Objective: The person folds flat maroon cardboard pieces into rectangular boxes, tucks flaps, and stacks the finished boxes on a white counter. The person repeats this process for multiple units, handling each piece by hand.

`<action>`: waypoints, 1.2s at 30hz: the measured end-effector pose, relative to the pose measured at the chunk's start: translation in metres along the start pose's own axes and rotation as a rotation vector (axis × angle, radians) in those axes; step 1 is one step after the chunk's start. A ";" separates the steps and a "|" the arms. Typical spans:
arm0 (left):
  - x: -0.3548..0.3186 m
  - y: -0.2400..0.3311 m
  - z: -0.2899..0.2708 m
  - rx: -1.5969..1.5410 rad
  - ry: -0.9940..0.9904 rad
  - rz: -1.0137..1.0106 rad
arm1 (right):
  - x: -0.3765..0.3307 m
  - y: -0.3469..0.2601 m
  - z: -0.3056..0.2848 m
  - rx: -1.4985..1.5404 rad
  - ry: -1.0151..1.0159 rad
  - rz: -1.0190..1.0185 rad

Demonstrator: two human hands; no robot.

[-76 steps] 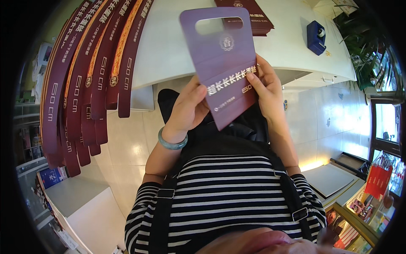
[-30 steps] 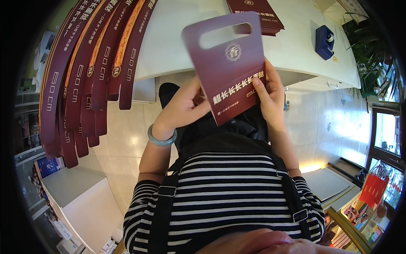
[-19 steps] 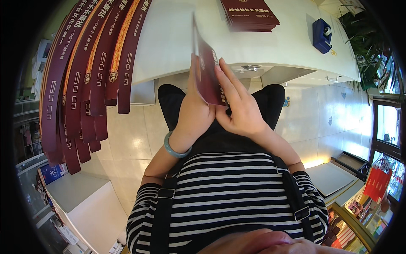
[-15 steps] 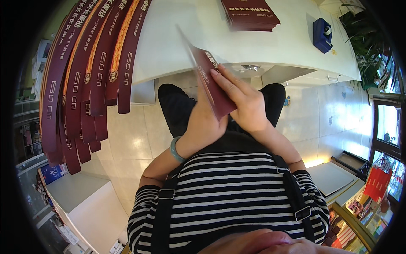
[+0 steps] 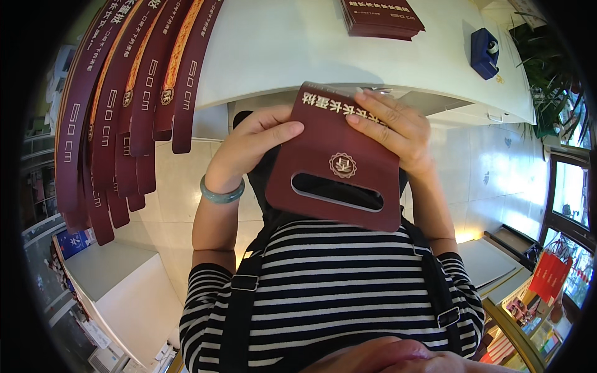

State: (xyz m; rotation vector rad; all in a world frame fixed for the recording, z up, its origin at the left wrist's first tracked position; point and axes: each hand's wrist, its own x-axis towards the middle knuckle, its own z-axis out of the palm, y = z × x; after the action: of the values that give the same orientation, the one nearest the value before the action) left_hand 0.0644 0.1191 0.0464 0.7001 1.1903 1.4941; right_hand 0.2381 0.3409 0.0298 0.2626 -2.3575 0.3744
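Observation:
Between my hands is a maroon cardboard piece [image 5: 329,140] with a long rounded handle slot near its lower edge, pale lettering along the top and a round emblem in the middle. It tilts in front of my striped top. My left hand [image 5: 264,133], with a jade-green bangle at its wrist, grips the piece's left edge, thumb on the front and fingers behind. My right hand [image 5: 398,130] holds the upper right part, its fingers lying across the printed face; its thumb is hidden.
Long maroon strip cartons [image 5: 112,124] are piled at the left and overhang the white table [image 5: 267,56]. At the back lies a stack of maroon card pieces [image 5: 382,18]. A blue tape dispenser [image 5: 484,54] stands at the right, near a plant [image 5: 550,81]. An open drawer [image 5: 429,105] is beneath the tabletop.
The cardboard piece has turned from nearly edge-on to face me, showing its slot and emblem. My left hand has moved up and left to its edge; my right hand has shifted right.

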 end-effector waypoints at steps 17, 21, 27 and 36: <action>0.004 -0.009 0.012 0.640 0.331 0.422 | 0.038 -0.007 -0.012 0.193 -0.201 0.251; 0.004 -0.007 0.024 0.837 0.354 0.534 | 0.037 -0.018 0.015 0.206 -0.139 0.207; 0.006 -0.001 0.028 1.010 0.535 0.764 | 0.031 -0.024 0.020 0.278 -0.124 0.272; 0.004 0.009 0.010 0.852 0.453 0.678 | 0.013 -0.011 0.007 0.414 -0.186 0.493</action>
State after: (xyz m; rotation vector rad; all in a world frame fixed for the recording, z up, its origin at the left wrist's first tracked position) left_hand 0.0693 0.1262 0.0578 1.4960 2.1292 1.7129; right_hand 0.2279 0.3267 0.0359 -0.1069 -2.4922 1.1210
